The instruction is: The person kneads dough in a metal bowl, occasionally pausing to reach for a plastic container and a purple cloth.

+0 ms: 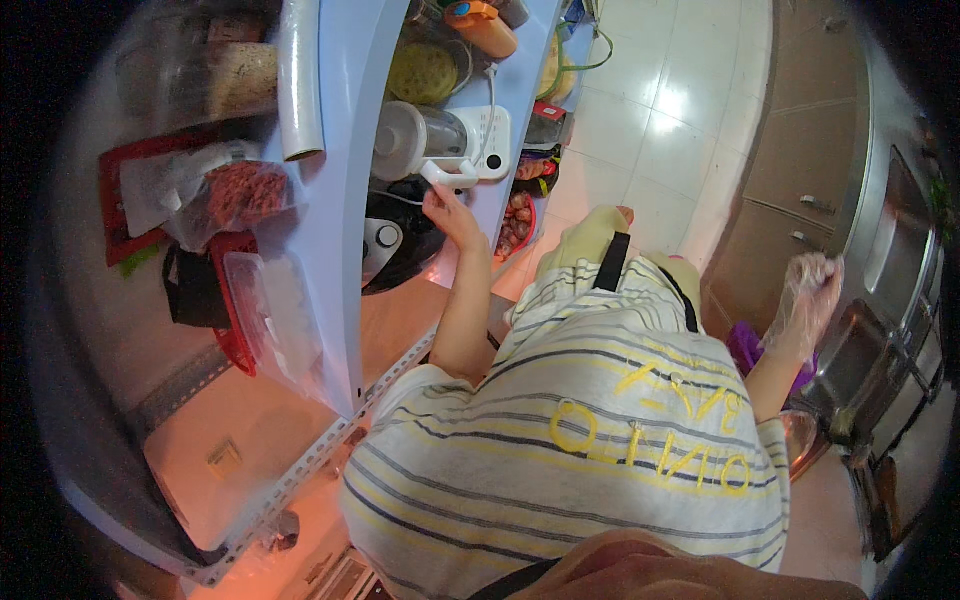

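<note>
My left hand [451, 215] reaches to a shelf, its fingertips at the white handle [448, 174] of an electric kettle [442, 136] with a clear body and pale lid. Whether those fingers close around the handle is not plain. The kettle stands on a white base [491, 154] with a round black knob and a white cord. A clear disposable plastic glove covers my right hand [812, 281], its fingers curled and nothing visible in them. That hand is beside the metal counter, above a purple thing [744, 346].
Beside the kettle sits a black appliance [409, 247] with a silver dial panel. An orange-capped bottle [484, 28] and a red-rimmed basket of onion-like bulbs [517, 225] are close by. A sink [847, 352] lies right. A perforated metal rail [315, 457] crosses lower left.
</note>
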Tool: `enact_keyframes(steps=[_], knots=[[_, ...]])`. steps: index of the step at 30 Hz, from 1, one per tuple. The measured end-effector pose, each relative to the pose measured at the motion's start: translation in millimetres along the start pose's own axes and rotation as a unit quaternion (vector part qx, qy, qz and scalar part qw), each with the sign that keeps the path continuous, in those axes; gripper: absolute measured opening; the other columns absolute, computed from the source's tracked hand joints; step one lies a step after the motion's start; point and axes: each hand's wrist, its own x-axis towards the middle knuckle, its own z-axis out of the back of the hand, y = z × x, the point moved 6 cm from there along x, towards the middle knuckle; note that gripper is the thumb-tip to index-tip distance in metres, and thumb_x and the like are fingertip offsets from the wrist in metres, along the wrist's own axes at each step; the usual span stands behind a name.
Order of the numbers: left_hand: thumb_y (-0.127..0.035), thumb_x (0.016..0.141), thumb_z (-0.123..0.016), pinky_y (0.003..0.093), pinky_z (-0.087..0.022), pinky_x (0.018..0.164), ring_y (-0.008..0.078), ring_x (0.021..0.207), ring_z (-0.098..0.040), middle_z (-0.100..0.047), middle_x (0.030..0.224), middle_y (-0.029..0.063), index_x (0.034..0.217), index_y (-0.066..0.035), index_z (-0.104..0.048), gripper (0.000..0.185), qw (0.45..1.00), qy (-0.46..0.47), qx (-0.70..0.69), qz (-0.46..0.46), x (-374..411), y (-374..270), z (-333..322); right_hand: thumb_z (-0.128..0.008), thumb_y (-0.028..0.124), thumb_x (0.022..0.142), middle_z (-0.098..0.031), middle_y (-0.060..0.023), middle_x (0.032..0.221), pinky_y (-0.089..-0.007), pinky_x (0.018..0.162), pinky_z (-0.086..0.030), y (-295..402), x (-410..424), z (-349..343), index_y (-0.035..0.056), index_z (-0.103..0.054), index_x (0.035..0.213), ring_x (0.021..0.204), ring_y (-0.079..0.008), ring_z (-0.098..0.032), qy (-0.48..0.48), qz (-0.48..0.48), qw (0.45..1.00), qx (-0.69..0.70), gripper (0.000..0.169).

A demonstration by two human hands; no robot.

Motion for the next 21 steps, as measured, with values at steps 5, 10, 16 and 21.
enact_keyframes(steps=[5,10,16,21], knots=[[-0.040,0.091,-0.055,0.0321,-0.045,0.060,0.0180,0.068,-0.055,-0.055,0.069,0.0093,0.069,0.001,-0.051,0.046,0.969,0.049,-0.153,0.188,21,-5,-37,-0.055,0.020,0.092,-0.041,-0.0021,0.059,-0.0305,0.056,-0.035,-29,14,-27,0.0061,-0.048,0.067,0.055,-0.0153,-0.037,0.029,-0.035,0.999,-0.022,0.029],[-0.046,0.083,-0.065,0.0340,-0.039,0.048,0.0173,0.047,-0.043,-0.045,0.053,0.0052,0.058,-0.002,-0.047,0.053,0.975,-0.057,-0.126,0.172,38,-9,-12,-0.055,0.019,0.092,-0.046,-0.0021,0.061,-0.0302,0.059,-0.036,-31,14,-26,0.0072,-0.050,0.069,0.055,-0.0152,-0.039,0.060,-0.045,0.996,-0.047,0.026],[-0.031,0.078,-0.072,0.0277,-0.034,0.039,0.0129,0.044,-0.044,-0.050,0.053,0.0041,0.062,0.000,-0.054,0.040,0.998,0.043,-0.005,0.034,75,-40,11,-0.056,0.015,0.091,-0.053,-0.0044,0.070,-0.0309,0.062,-0.038,-38,18,-9,0.0049,-0.057,0.081,0.064,-0.0156,-0.045,0.082,-0.069,0.994,0.004,0.014],[-0.019,0.083,-0.065,0.0253,-0.030,0.038,0.0082,0.043,-0.042,-0.048,0.053,0.0002,0.061,-0.004,-0.054,0.029,0.967,0.226,-0.120,-0.001,38,-97,-33,-0.059,0.010,0.088,-0.058,-0.0054,0.084,-0.0380,0.076,-0.046,-16,19,28,0.0029,-0.058,0.095,0.077,-0.0174,-0.052,0.144,-0.035,0.988,0.033,0.010]])
